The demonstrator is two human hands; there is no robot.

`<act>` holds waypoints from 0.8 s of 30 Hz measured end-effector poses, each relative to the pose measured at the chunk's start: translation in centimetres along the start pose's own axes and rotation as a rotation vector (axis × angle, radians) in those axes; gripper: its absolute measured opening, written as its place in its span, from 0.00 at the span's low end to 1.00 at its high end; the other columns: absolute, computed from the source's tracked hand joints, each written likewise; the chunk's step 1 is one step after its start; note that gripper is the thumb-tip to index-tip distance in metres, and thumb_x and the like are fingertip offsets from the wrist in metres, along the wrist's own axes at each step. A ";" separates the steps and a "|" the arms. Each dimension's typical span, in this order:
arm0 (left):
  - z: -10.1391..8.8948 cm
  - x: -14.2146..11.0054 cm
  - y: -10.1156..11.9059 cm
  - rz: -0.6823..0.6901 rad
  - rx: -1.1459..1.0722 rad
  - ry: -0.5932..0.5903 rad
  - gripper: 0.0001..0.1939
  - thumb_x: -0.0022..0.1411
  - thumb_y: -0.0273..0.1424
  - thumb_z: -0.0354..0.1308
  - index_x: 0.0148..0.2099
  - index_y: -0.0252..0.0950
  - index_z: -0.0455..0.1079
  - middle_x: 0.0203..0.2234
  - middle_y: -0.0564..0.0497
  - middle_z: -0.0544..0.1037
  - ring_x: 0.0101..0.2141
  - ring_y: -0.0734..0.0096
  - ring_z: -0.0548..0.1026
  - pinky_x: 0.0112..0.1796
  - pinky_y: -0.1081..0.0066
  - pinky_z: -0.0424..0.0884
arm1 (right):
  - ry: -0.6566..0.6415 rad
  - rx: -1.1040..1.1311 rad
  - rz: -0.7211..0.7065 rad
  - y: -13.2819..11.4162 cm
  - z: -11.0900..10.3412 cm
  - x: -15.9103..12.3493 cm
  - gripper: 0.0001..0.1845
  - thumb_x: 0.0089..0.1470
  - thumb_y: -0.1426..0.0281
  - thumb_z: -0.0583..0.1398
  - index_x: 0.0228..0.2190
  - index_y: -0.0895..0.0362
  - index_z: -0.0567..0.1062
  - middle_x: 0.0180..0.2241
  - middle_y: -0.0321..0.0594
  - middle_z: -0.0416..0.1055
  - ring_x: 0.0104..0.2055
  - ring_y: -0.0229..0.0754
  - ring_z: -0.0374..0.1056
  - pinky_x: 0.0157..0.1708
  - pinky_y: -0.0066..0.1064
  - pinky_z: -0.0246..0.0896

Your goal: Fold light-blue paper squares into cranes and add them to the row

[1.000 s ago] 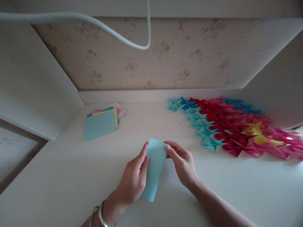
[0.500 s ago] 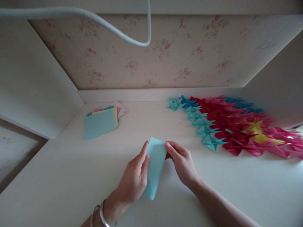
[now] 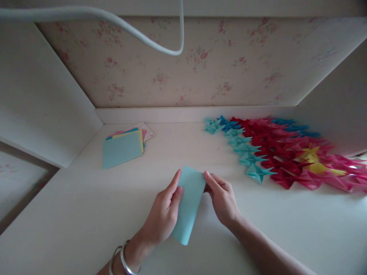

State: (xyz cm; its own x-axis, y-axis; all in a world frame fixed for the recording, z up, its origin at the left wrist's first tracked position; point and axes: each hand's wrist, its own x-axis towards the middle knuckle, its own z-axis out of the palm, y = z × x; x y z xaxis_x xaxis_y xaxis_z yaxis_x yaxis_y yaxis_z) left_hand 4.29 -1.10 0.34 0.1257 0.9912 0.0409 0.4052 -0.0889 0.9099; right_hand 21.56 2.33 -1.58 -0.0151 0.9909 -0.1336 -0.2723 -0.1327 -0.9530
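A light turquoise sheet of paper (image 3: 189, 202), folded into a long narrow shape, is held above the white desk between both hands. My left hand (image 3: 164, 212) grips its left edge, thumb on the front face and the other fingers behind. At the upper right corner, my right hand (image 3: 222, 196) pinches the paper between thumb and fingers. The right hand's fingertips behind the sheet are partly hidden. Two silver bangles (image 3: 124, 259) circle the left wrist.
Colored paper sheets (image 3: 122, 149) lie stacked at the back left. Rows of folded paper cranes (image 3: 286, 152) in turquoise, red, pink, blue and yellow cover the back right. A white cable (image 3: 137, 34) hangs across the top, before a flowered wall (image 3: 177, 84).
Both hands keep hold of the turquoise paper. Its upper right edge narrowed slightly, then spread a little wider as my right hand shifted slightly to the right.
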 end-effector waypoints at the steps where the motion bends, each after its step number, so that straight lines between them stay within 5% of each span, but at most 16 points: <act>1: 0.0 0.0 0.0 -0.004 -0.006 -0.008 0.25 0.73 0.36 0.45 0.69 0.36 0.55 0.62 0.46 0.66 0.62 0.62 0.65 0.58 0.64 0.65 | 0.008 -0.002 -0.005 0.0 0.0 0.0 0.23 0.55 0.54 0.62 0.19 0.57 0.71 0.19 0.33 0.63 0.24 0.37 0.60 0.26 0.29 0.58; 7: 0.1 0.0 0.1 0.007 -0.003 0.009 0.25 0.73 0.36 0.45 0.68 0.35 0.57 0.62 0.46 0.66 0.61 0.63 0.66 0.60 0.64 0.63 | 0.046 -0.088 -0.035 0.0 0.0 0.0 0.24 0.55 0.52 0.62 0.18 0.57 0.71 0.18 0.33 0.62 0.23 0.37 0.60 0.25 0.29 0.57; 24: 0.1 -0.1 -0.5 0.008 0.041 0.012 0.26 0.74 0.37 0.43 0.69 0.33 0.54 0.63 0.43 0.65 0.62 0.62 0.65 0.58 0.65 0.65 | -0.121 -0.110 0.101 0.0 0.5 -0.4 0.26 0.54 0.49 0.61 0.21 0.58 0.69 0.19 0.32 0.60 0.23 0.35 0.57 0.25 0.28 0.56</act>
State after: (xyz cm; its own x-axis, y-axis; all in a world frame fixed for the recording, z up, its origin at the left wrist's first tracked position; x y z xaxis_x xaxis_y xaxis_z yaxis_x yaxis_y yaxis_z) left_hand 4.18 -1.21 -0.22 0.1187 0.9915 0.0536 0.4406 -0.1010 0.8920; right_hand 21.10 1.94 -1.34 -0.1546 0.9671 -0.2023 -0.1565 -0.2261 -0.9614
